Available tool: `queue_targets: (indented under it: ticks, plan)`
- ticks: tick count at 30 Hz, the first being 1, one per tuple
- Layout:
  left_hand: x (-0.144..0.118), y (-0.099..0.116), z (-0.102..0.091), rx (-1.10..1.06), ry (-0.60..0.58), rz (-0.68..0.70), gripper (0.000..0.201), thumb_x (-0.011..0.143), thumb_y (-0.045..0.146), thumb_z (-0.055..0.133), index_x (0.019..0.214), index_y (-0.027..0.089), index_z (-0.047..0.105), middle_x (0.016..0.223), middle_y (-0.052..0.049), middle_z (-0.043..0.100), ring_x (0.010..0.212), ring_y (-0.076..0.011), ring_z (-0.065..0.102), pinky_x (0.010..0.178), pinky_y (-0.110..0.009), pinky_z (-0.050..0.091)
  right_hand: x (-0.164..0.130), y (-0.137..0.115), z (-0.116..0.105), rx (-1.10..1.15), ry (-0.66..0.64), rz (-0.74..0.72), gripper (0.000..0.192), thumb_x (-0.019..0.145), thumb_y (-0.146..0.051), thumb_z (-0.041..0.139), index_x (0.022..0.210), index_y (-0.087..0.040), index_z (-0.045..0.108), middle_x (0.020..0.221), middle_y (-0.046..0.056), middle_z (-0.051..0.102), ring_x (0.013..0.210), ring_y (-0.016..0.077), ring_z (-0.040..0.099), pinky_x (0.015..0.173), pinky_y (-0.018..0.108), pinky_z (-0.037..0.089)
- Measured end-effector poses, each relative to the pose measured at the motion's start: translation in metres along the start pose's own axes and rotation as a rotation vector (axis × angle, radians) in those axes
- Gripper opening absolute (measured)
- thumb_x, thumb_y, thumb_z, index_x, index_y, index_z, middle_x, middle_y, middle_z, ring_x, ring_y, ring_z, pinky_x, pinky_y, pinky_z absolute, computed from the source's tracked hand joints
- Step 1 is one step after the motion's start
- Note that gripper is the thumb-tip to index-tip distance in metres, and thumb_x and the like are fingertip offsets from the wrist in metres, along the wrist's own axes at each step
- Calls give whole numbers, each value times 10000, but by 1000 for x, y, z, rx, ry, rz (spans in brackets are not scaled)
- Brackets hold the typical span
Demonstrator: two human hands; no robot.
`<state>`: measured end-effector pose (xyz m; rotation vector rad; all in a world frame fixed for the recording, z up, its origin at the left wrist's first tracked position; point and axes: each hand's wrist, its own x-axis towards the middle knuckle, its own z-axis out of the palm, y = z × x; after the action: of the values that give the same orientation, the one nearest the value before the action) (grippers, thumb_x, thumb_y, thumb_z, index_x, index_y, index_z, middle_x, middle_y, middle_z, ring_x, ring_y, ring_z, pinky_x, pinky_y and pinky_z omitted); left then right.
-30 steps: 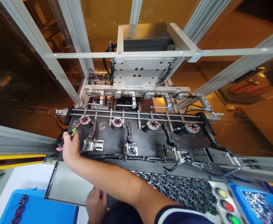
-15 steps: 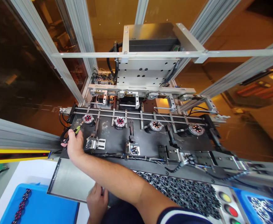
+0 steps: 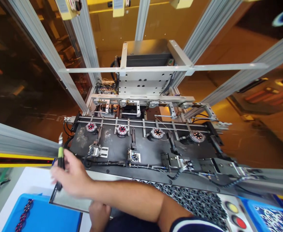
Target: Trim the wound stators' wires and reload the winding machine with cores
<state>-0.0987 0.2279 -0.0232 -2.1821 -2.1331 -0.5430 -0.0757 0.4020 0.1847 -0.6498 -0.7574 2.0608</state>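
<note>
Green-black tool (image 3: 61, 158), in right hand (image 3: 73, 178), pointing forward

R. arm: short sleeve (image 3: 198, 228), dk. navy, w/ one wide white band (image 3: 192, 222) curving round nr. the hem, thin navy edging beyond it. Forearm (image 3: 127, 193) bare, elbow to wrist. R. hand (image 3: 75, 180) bare, slightly blurred; l. hand (image 3: 99, 214) bare too, partly cut off by pic. edge. Dk. clothing (image 3: 129, 224) at btm. ctr., navy/blk., detail too dim to tell.
</note>
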Motion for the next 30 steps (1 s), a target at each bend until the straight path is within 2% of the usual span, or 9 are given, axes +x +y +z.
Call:
queue_targets:
  ticks: [1, 3, 5, 8, 12, 18, 30]
  plan:
    - [0, -1, 0, -4, -1, -2, 295, 965, 406, 551, 832, 155, 630, 701, 22, 624, 570, -103, 578, 561, -255, 501, -18, -8, -4, 21, -77, -7, 428, 755, -298, 729, 1140, -233, 552, 882, -53, 555, 580, 58, 585, 482, 163, 521]
    - [2, -1, -1, -19, -9, -6, 295, 963, 427, 552, 874, 158, 637, 741, 15, 642, 585, -100, 579, 575, -258, 504, -44, -23, -20, 86, -80, -45, 443, 755, -301, 707, 1164, -242, 548, 914, -50, 553, 575, 50, 577, 479, 166, 525]
    - [6, 1, -3, -37, -21, -12, 306, 972, 409, 528, 803, 171, 622, 657, 28, 612, 541, -106, 568, 537, -246, 463, -54, -34, -43, 128, 85, -74, 389, 750, -356, 690, 1087, -218, 554, 868, -52, 553, 548, 54, 565, 454, 175, 529]
    - [14, 6, -10, -53, -35, -26, 316, 958, 385, 537, 704, 200, 572, 548, 48, 540, 472, -112, 547, 499, -245, 397, -45, -39, -79, 149, 328, -81, 374, 759, -469, 639, 997, -202, 527, 729, -71, 540, 469, 63, 538, 372, 168, 484]
    - [23, 12, -17, -56, -48, -42, 331, 941, 421, 556, 682, 215, 549, 531, 55, 520, 452, -113, 544, 510, -244, 384, -24, -34, -105, 193, 466, -96, 354, 791, -507, 582, 959, -211, 483, 627, -100, 506, 401, 57, 500, 334, 144, 431]
    - [31, 13, -20, -37, -86, -50, 339, 942, 436, 537, 685, 218, 564, 540, 49, 553, 462, -118, 557, 512, -230, 389, -14, -36, -115, 271, 562, -100, 239, 807, -399, 567, 922, -208, 480, 638, -102, 462, 395, 57, 488, 297, 141, 419]
    - [35, 12, -19, -28, -130, -80, 349, 935, 471, 536, 698, 220, 585, 560, 45, 587, 457, -118, 565, 491, -229, 382, -10, -42, -121, 344, 567, -97, 236, 813, -383, 591, 925, -212, 473, 630, -109, 440, 384, 50, 477, 292, 134, 425]
